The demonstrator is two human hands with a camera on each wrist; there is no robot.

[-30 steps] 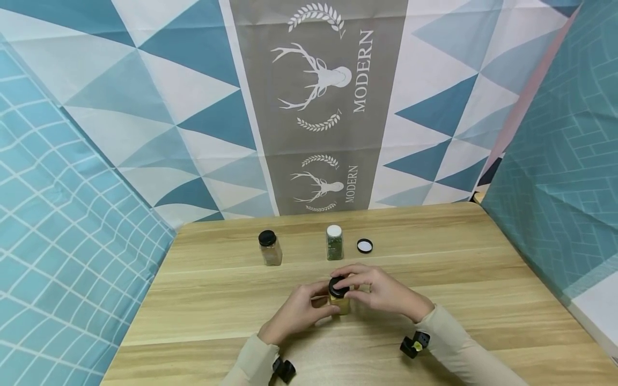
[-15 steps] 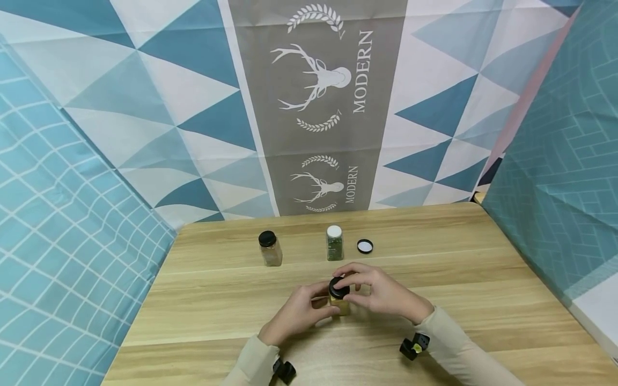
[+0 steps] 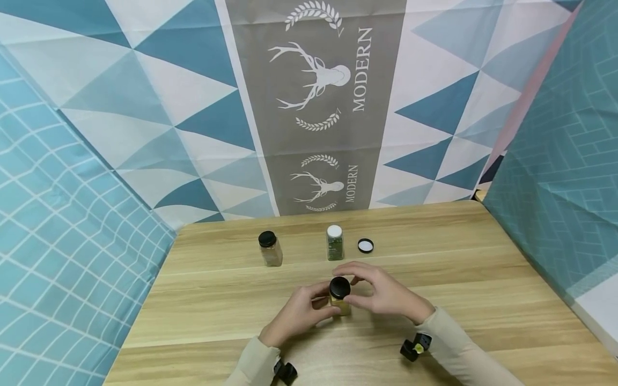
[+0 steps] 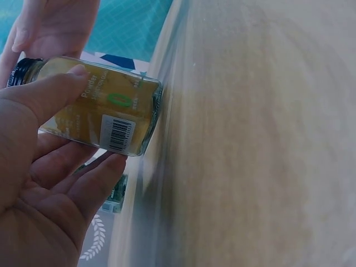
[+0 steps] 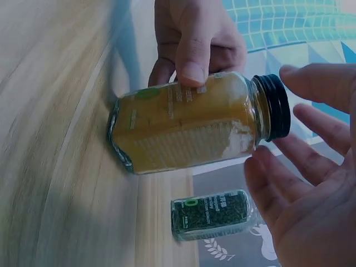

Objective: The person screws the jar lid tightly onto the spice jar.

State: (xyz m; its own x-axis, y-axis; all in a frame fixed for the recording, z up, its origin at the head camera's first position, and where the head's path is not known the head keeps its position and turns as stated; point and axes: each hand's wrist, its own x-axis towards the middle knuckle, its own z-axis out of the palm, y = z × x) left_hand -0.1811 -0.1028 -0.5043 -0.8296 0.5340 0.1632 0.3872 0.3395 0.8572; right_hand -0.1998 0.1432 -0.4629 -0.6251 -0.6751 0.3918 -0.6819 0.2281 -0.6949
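A square glass jar of yellow powder (image 3: 340,306) (image 5: 183,125) (image 4: 111,105) stands upright on the table, its black lid (image 3: 340,288) (image 5: 276,107) on top. My left hand (image 3: 300,313) (image 4: 53,150) grips the jar's body between thumb and fingers. Around the lid, my right hand (image 3: 383,292) (image 5: 317,144) is loosely spread; its thumb tip is at the lid's edge and the other fingers arch beyond it. Whether the fingertips touch the lid is hard to tell.
Behind the jar stands a white-capped jar of green flakes (image 3: 335,245) (image 5: 211,214). A black-rimmed lid with a white inside (image 3: 365,245) lies to its right. A black-lidded jar (image 3: 271,251) of brownish contents stands at the back left of the wooden table (image 3: 203,305).
My right fingers have lifted off the lid's top and spread wider, so more of the lid shows. My left hand and the jar have stayed nearly still.
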